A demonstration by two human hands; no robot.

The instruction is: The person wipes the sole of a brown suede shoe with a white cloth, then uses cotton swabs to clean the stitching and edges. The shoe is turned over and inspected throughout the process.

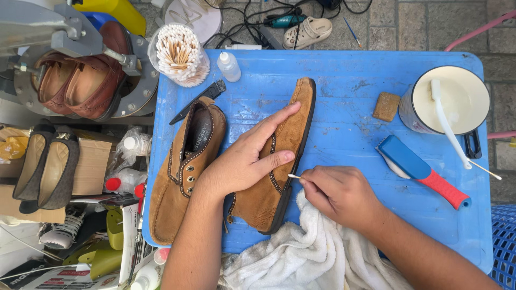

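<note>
A tan suede shoe [285, 134] lies on its side on the blue table [344, 91], sole edge facing right. My left hand [244, 161] rests flat on its upper and holds it down. My right hand [338, 193] pinches a cotton swab [294, 176], whose tip touches the dark sole edge. The matching shoe [183, 172] lies upright to the left, beside my left forearm. A white towel [301, 252] is bunched under the shoe's heel and my right wrist.
A blue and red brush [422, 171], a brown sponge [386, 106] and a white mug [451, 102] holding a toothbrush sit on the right. A swab jar [179, 53], small bottle [229, 66] and black knife [199, 100] stand behind. More shoes [80, 80] lie at the left.
</note>
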